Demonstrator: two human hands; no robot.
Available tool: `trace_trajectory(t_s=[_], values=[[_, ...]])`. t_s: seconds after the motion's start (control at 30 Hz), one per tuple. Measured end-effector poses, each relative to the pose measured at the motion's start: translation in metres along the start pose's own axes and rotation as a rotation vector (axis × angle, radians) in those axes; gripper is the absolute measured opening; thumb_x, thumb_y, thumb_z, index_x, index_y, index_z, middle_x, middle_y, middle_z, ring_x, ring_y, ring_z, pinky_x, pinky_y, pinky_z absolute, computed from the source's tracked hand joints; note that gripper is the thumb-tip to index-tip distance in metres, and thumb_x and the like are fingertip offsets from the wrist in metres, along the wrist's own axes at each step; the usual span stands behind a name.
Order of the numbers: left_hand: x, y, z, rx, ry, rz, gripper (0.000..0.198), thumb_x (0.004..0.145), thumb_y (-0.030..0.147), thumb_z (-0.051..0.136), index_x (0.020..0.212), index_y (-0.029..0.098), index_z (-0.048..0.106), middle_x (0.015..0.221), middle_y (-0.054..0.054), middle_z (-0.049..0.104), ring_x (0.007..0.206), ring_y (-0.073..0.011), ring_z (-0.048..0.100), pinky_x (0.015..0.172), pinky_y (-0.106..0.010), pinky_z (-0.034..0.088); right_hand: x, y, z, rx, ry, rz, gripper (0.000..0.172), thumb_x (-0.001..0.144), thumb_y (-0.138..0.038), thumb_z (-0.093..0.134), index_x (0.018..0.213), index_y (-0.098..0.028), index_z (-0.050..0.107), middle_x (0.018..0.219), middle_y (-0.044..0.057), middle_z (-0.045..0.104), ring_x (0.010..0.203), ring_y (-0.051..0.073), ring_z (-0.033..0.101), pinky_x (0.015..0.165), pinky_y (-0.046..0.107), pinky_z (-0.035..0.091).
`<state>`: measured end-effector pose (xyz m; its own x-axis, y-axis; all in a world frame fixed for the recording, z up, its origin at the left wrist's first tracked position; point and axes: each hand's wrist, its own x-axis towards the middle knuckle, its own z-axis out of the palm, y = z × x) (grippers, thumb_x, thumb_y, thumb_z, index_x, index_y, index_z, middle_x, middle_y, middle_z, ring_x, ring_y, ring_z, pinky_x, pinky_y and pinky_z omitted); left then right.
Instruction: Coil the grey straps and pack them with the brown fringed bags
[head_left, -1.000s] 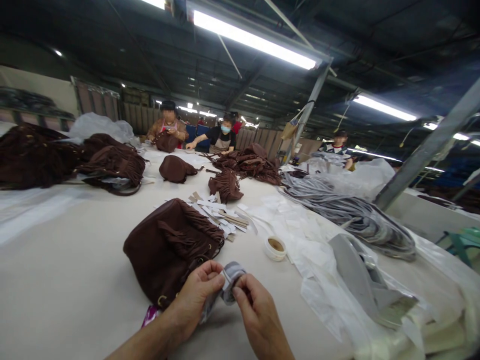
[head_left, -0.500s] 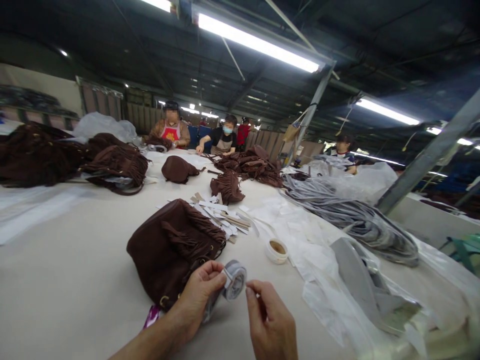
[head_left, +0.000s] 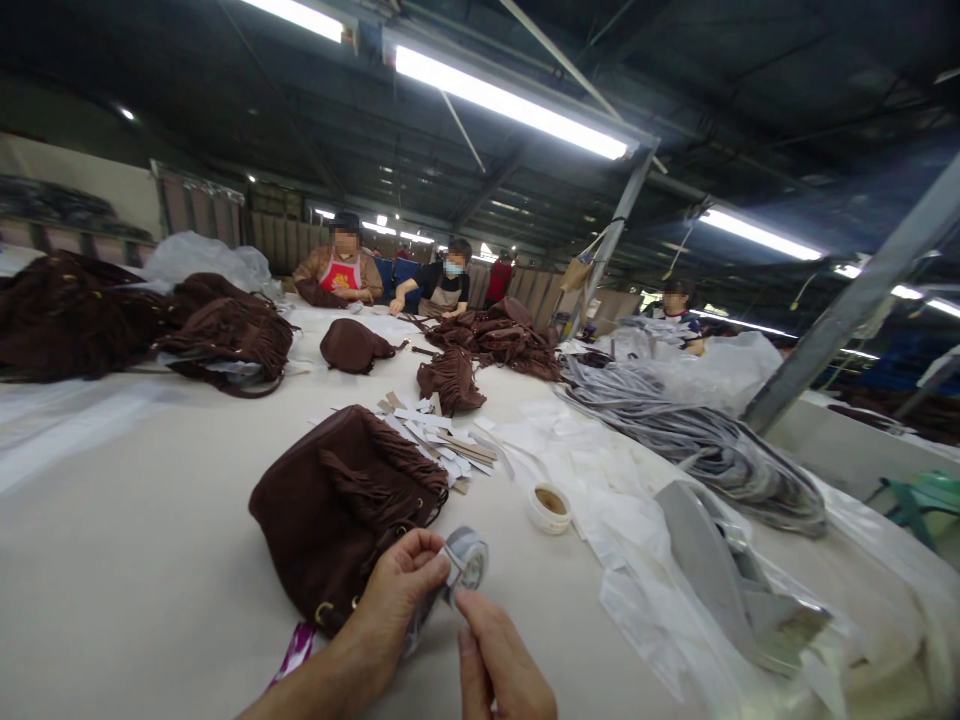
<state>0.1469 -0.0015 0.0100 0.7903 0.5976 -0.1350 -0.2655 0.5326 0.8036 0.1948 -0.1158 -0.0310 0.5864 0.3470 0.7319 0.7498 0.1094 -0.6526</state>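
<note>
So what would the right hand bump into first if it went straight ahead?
Most likely the grey roll in the left hand; the right hand looks very close, though depth is unclear.

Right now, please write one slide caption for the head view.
Left hand holds a grey roll near a brown bag, right hand close.

We were in a bag-making workshop, in a large factory hall. A dark brown fringed bag (head_left: 330, 510) lay before us on a broad pale table (head_left: 172, 570), and more brown bags (head_left: 502, 335) sat heaped farther along it. Nearby we saw loose white and tan strips (head_left: 442, 440), a roll of tape (head_left: 540, 520) and a thick bundle of grey strips (head_left: 690, 435). Across the table we had two co-workers (head_left: 433, 278) in aprons (head_left: 341, 275), and above us fluorescent tubes (head_left: 510, 102) hung beneath a high, dark roof (head_left: 315, 110).
</note>
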Motion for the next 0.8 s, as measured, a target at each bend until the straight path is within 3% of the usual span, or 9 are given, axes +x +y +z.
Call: trace_trajectory(t_s=[0.13,0.2,0.27,0.33,0.43,0.57,0.8], values=[[0.0,-0.001,-0.002,0.008,-0.019,-0.005,0.045,0.052,0.036,0.088,0.076,0.016,0.055,0.066,0.001,0.065,0.063,-0.0117,0.055,0.063,-0.02,0.039,0.002,0.013,0.0,0.021,-0.045,0.173,0.028,0.09,-0.037,0.054,0.106,-0.023,0.072,0.108,0.01,0.07,0.104,0.026,0.066,0.091,0.035,0.054],[0.0,-0.001,-0.002,0.016,-0.014,-0.003,0.044,0.052,0.035,0.088,0.076,0.016,0.056,0.067,0.0,0.065,0.063,-0.0116,0.055,0.064,-0.021,0.039,0.001,0.017,0.0,0.021,-0.051,0.245,0.031,0.089,-0.041,0.054,0.107,-0.021,0.071,0.106,0.01,0.071,0.095,0.024,0.068,0.087,0.032,0.054],[0.0,-0.002,-0.003,0.029,-0.006,0.001,0.043,0.051,0.033,0.088,0.075,0.015,0.058,0.067,0.0,0.065,0.064,-0.0119,0.056,0.064,-0.021,0.039,0.0,0.02,0.002,0.077,-0.041,0.348,0.037,0.086,-0.044,0.057,0.111,-0.019,0.067,0.102,0.01,0.072,0.073,0.018,0.067,0.072,0.027,0.056],[0.001,-0.003,-0.003,0.052,-0.01,0.015,0.041,0.05,0.033,0.088,0.073,0.015,0.059,0.068,0.0,0.065,0.065,-0.0129,0.056,0.065,-0.022,0.039,0.0,0.022,0.006,0.219,-0.011,0.473,0.044,0.081,-0.048,0.063,0.112,-0.018,0.062,0.103,0.011,0.071,0.054,0.011,0.057,0.055,0.023,0.051],[0.002,-0.006,-0.004,0.141,-0.025,0.047,0.038,0.052,0.034,0.086,0.072,0.015,0.062,0.069,-0.001,0.064,0.067,-0.0148,0.055,0.066,-0.024,0.039,0.001,0.022,0.011,0.495,0.017,0.652,0.054,0.069,-0.052,0.075,0.107,-0.018,0.056,0.104,0.013,0.069,0.043,0.005,0.044,0.039,0.019,0.039],[0.0,-0.012,-0.005,0.352,-0.028,0.108,0.027,0.059,0.031,0.081,0.073,0.014,0.065,0.071,-0.002,0.061,0.07,-0.0161,0.051,0.066,-0.025,0.037,0.003,0.02,0.011,0.752,-0.028,0.853,0.059,0.06,-0.053,0.082,0.098,-0.02,0.049,0.088,0.003,0.067,0.034,-0.002,0.031,0.03,0.012,0.023],[-0.004,-0.019,-0.005,0.488,-0.075,0.204,0.014,0.068,0.021,0.07,0.074,0.017,0.059,0.071,0.0,0.058,0.072,-0.0163,0.051,0.065,-0.023,0.036,0.003,0.033,0.008,1.003,-0.108,1.026,0.063,0.059,-0.05,0.085,0.101,-0.023,0.046,0.06,-0.014,0.047,0.032,-0.004,0.019,0.03,0.008,0.019]])
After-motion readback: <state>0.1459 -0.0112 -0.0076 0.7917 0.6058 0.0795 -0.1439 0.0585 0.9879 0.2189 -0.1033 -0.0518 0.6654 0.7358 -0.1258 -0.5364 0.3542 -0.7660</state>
